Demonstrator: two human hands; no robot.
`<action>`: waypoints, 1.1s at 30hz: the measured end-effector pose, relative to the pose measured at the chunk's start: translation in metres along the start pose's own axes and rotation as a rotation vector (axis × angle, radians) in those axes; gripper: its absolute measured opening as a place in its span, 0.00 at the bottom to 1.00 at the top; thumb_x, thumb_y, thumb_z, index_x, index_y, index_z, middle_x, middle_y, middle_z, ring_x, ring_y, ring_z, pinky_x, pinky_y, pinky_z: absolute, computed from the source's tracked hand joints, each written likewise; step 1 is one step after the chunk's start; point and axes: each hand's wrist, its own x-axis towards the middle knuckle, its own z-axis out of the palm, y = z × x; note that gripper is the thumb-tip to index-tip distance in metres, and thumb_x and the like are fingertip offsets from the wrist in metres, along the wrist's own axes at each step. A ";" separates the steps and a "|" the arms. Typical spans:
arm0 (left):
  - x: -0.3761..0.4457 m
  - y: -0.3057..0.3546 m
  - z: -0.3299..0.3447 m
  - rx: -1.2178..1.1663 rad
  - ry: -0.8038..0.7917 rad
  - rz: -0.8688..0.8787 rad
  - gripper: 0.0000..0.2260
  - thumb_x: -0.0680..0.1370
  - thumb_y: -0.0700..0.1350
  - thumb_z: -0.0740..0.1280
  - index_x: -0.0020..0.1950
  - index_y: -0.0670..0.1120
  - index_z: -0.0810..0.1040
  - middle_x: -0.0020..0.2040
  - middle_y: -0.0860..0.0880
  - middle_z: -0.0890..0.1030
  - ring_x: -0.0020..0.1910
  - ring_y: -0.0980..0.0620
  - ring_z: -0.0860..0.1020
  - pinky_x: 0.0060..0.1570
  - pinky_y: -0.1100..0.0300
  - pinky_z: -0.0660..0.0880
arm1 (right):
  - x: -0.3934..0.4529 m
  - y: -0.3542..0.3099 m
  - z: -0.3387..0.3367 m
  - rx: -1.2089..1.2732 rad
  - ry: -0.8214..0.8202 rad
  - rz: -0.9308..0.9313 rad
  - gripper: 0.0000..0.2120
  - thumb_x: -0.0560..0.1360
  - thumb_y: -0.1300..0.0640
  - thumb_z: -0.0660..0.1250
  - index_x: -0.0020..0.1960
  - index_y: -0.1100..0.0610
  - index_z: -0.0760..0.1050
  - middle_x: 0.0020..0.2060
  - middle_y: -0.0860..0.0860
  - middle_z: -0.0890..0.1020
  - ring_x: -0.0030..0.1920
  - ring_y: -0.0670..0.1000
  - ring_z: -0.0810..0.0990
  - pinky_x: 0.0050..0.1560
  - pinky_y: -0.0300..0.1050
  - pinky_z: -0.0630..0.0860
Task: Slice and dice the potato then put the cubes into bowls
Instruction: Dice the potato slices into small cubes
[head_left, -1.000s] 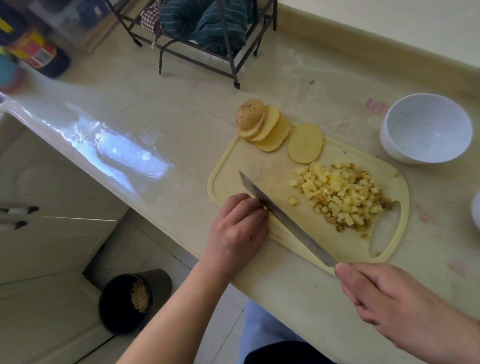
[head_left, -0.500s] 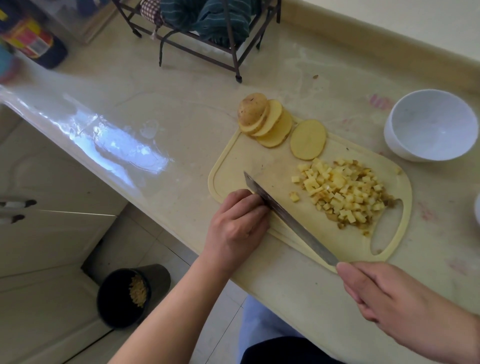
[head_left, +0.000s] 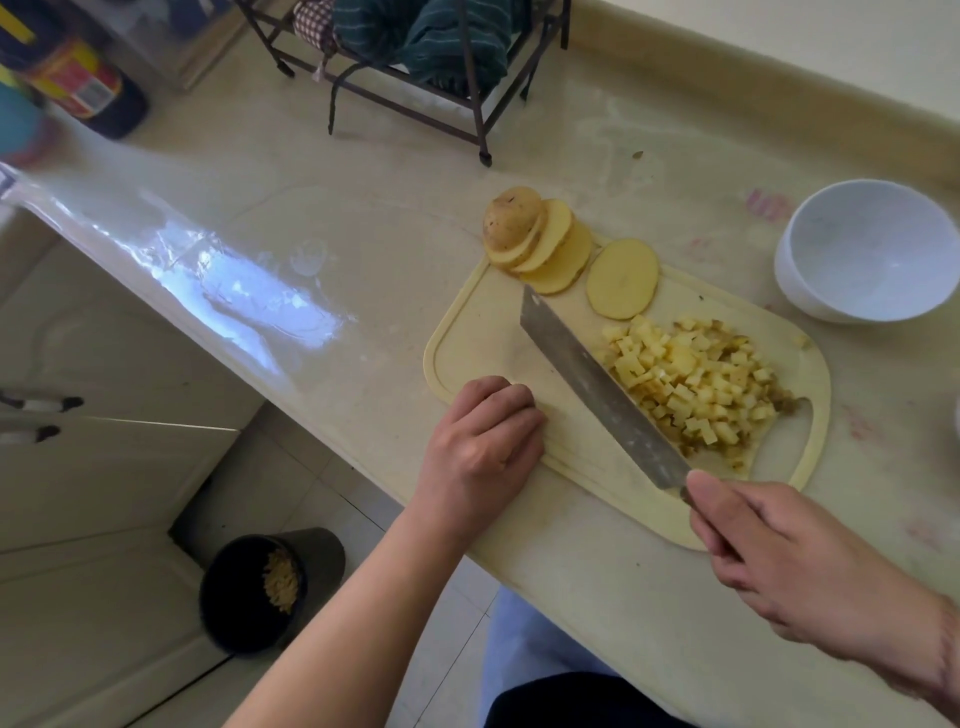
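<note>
Gripping knife (head_left: 597, 389), right hand (head_left: 795, 566); left hand (head_left: 483, 447) curled, apparently empty.

Home kitchen, plainly: glossy cream counter (head_left: 363, 218) carrying a cutting board (head_left: 483, 332) with diced potato (head_left: 696, 384). White bowl (head_left: 862, 249) right of the board, wire rack (head_left: 415, 67) with cloths behind it, cabinet doors (head_left: 93, 364) and bin (head_left: 260, 587) on tiled floor below left.

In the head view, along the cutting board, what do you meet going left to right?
left hand → knife → pile of potato cubes → white bowl, which stands off the cutting board on the counter.
</note>
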 end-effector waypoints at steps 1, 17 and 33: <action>0.000 0.000 0.000 -0.006 0.004 -0.007 0.01 0.75 0.32 0.74 0.44 0.37 0.85 0.46 0.43 0.83 0.49 0.43 0.79 0.50 0.54 0.78 | -0.001 0.000 0.000 0.000 -0.001 0.002 0.27 0.72 0.36 0.55 0.35 0.62 0.64 0.25 0.52 0.62 0.22 0.47 0.56 0.19 0.33 0.57; -0.006 -0.002 -0.004 -0.016 0.044 -0.016 0.01 0.74 0.31 0.75 0.44 0.35 0.85 0.47 0.41 0.84 0.50 0.42 0.79 0.49 0.53 0.78 | -0.013 -0.001 0.003 -0.062 -0.117 -0.014 0.30 0.69 0.29 0.56 0.33 0.57 0.65 0.23 0.48 0.64 0.21 0.44 0.60 0.21 0.32 0.59; -0.005 -0.004 -0.004 -0.028 0.014 -0.029 0.04 0.75 0.30 0.72 0.46 0.37 0.86 0.49 0.42 0.85 0.50 0.42 0.81 0.53 0.56 0.78 | 0.006 -0.002 0.016 -0.236 -0.033 -0.144 0.29 0.72 0.31 0.51 0.33 0.58 0.63 0.23 0.47 0.64 0.25 0.44 0.62 0.28 0.38 0.62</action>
